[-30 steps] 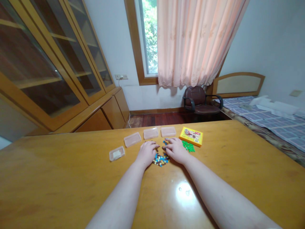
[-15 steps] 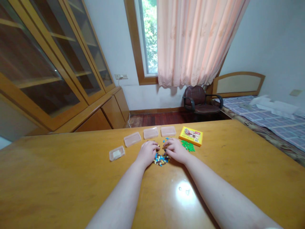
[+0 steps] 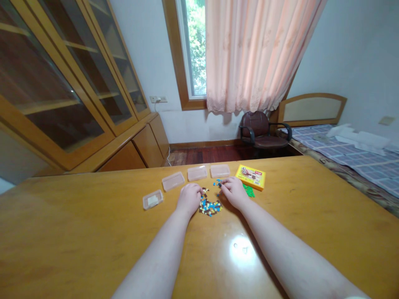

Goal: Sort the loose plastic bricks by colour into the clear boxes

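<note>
A small heap of tiny mixed bricks [image 3: 210, 205], blue, brown and yellow, lies on the wooden table [image 3: 93, 232]. My left hand [image 3: 188, 198] rests curled at the heap's left edge, fingertips on the bricks. My right hand [image 3: 232, 191] sits at the heap's upper right, fingers pinched at a few blue bricks [image 3: 217, 182] set apart behind the heap. A patch of green bricks [image 3: 249, 191] lies just right of my right hand.
Three clear plastic boxes [image 3: 197, 173] stand in a row behind the heap; a fourth [image 3: 152, 199] sits to the left. A yellow box [image 3: 250, 176] lies at the right. Beyond the table are a chair [image 3: 261, 131], a bed [image 3: 358, 155] and glass-door cabinets [image 3: 62, 83].
My right hand has moved back and right, away from the heap toward the loose blue bricks. My left hand has drawn slightly left, which uncovers more of the heap.
</note>
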The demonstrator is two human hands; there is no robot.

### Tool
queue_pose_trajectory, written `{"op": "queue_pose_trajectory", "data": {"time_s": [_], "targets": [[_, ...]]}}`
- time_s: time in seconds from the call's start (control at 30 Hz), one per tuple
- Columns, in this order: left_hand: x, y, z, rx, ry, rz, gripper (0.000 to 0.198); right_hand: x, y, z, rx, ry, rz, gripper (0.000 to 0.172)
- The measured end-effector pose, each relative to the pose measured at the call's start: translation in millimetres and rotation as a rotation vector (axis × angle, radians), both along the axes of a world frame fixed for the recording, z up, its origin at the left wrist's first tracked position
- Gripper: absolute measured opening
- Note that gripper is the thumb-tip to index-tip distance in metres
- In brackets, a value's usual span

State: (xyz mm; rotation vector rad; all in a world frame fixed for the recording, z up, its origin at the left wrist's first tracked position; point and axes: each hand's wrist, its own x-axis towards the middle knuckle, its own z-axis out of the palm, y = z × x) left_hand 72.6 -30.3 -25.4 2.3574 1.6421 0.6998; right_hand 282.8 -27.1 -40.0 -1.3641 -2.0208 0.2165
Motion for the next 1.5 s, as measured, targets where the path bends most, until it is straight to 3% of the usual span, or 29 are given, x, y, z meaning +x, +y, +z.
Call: {"op": "queue_pose_trajectory", "data": {"time_s": [0.13,0.3,0.5,0.57,0.83,1.27,1.5], "targets": [[-2,0,2.4,-0.034,0.073,0.070,0.028,-1,-1,0.0,-0.026,-0.071,0.063,0.034],[-2,0,1.6,-0.058,0.111,0.052,0.030,0,2,-2.0,-0.056,-0.060,-0.069,0.031],[0,2,-2.0,-0.043,0.117,-0.016,0.030,-1,-4,1.1,-0.044,-0.072,0.201,0.027],[0,2,-2.8,-0.046,0.112,-0.035,0.030,-3,-5,0.6,-0.068,-0.099,0.233,0.027],[2,2,-10.4,-0.012,0.060,-0.127,0.031,-3,-1,-3.2,-0.071,-0.166,-0.022,0.031],[3,0,-11.7,0.023,0.074,-0.229,0.034,-4,-5,0.9,-0.096,-0.112,0.193,0.028],[2,1,-12.1,0.049,0.039,-0.230,0.035,-8,-9,-0.4,-0.158,-0.225,0.109,0.030]]}}
